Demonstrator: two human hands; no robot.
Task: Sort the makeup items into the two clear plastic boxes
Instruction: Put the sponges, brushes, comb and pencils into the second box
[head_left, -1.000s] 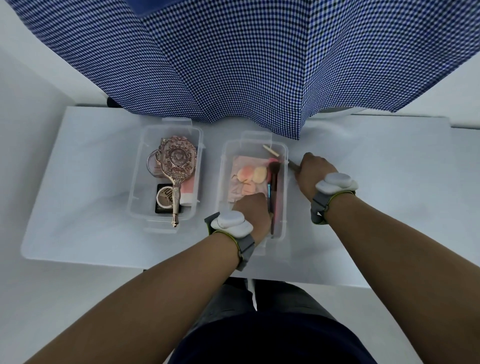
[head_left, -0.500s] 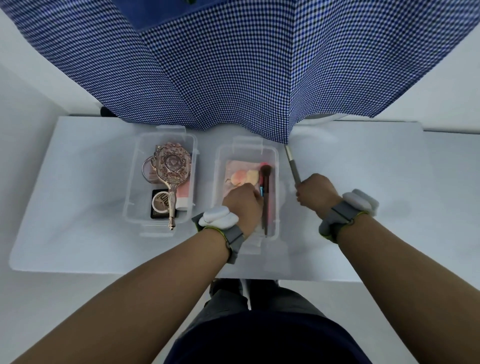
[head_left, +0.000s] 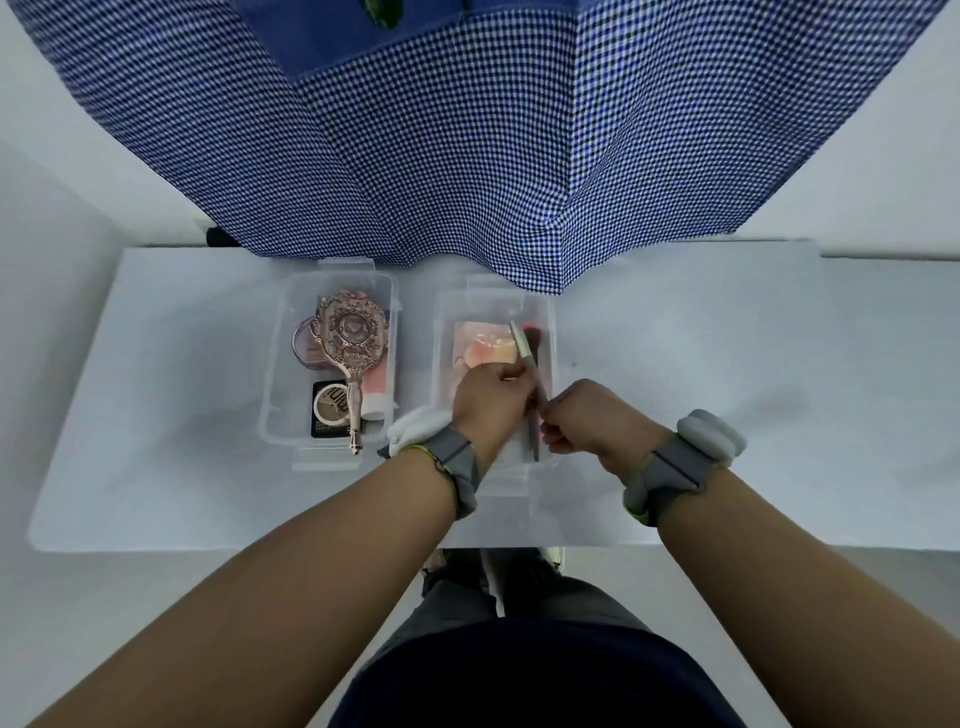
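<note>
Two clear plastic boxes stand side by side on the white table. The left box holds a rose-gold hand mirror, a pink tube and a black compact. In the right box lie pink sponges on a pink packet and a dark-handled brush. My right hand grips a grey-handled brush, slanted over the right box with its tip pointing away from me. My left hand is inside the right box, fingers curled, fingertips next to the grey brush.
A blue-and-white checked cloth hangs over the table's far edge and covers the back rims of both boxes. The white table extends bare to the right of the boxes. My knees show below the near edge.
My right hand has swung the grey-handled brush from the table right of the box to over the right box. My left hand stayed in that box and its fingers now meet the brush.
</note>
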